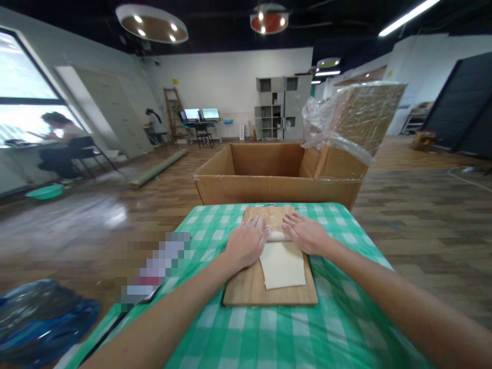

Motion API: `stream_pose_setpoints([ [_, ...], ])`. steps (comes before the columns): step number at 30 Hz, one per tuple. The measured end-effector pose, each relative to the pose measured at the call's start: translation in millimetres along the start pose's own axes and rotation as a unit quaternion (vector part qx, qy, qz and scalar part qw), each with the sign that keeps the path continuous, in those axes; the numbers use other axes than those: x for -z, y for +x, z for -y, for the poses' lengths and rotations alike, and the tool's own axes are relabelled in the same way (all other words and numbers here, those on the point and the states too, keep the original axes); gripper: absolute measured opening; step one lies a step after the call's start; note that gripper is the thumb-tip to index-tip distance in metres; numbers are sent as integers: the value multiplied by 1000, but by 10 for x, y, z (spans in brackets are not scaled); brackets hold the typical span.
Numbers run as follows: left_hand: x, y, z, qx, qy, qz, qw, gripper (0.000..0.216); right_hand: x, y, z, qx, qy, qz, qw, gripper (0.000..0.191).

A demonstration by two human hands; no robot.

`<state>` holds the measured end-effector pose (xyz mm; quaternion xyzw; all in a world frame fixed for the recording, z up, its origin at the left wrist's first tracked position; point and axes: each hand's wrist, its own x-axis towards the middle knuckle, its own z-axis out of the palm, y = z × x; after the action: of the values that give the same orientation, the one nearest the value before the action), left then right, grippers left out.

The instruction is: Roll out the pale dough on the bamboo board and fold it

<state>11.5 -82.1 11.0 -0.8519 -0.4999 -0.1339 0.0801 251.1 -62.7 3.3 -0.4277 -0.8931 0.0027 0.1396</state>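
A pale sheet of dough [283,266] lies on a wooden cutting board [246,289] on the green checked tablecloth [269,333]. Its far end is rolled up into a thick fold under my hands. My left hand [246,243] rests on the left side of that roll, fingers stretched forward and lying flat. My right hand [305,233] presses on the right side of the roll, fingers also extended and flat. Both palms face down. The far part of the board [271,215] shows beyond my fingertips.
An open cardboard box [277,177] with plastic wrap on its right flap [346,120] stands just beyond the table. A blurred object [154,271] lies at the table's left edge. A blue plastic bag [42,318] lies on the floor left. People sit at desks far left.
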Motion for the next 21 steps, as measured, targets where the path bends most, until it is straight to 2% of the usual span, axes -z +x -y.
stream_pose_setpoints([
  [3, 95, -235, -94, 1, -1, -7, 1000, 54, 80, -187, 194, -19, -37, -13, 999, 61],
  [6, 169, -554, -208, -11, 0, -7, 1000, 65, 127, -459, 426, -46, -30, -34, 998, 71],
  [9, 264, -880, -338, -17, 0, -7, 1000, 68, 153, -754, 622, -32, -19, -34, 999, 76],
  [12, 362, -1094, -422, -23, 2, -12, 1000, 69, 173, -980, 728, -4, -10, -30, 999, 79],
  [16, 384, -1044, -348, 0, -8, 1, 1000, 63, 195, -998, 692, 9, 5, -22, 1000, 79],
  [19, 288, -787, -184, 17, -16, 13, 1000, 56, 212, -739, 538, -13, 12, -4, 1000, 79],
  [21, 196, -584, -73, 17, -5, 0, 1000, 53, 211, -491, 400, -25, 19, 13, 999, 75],
])
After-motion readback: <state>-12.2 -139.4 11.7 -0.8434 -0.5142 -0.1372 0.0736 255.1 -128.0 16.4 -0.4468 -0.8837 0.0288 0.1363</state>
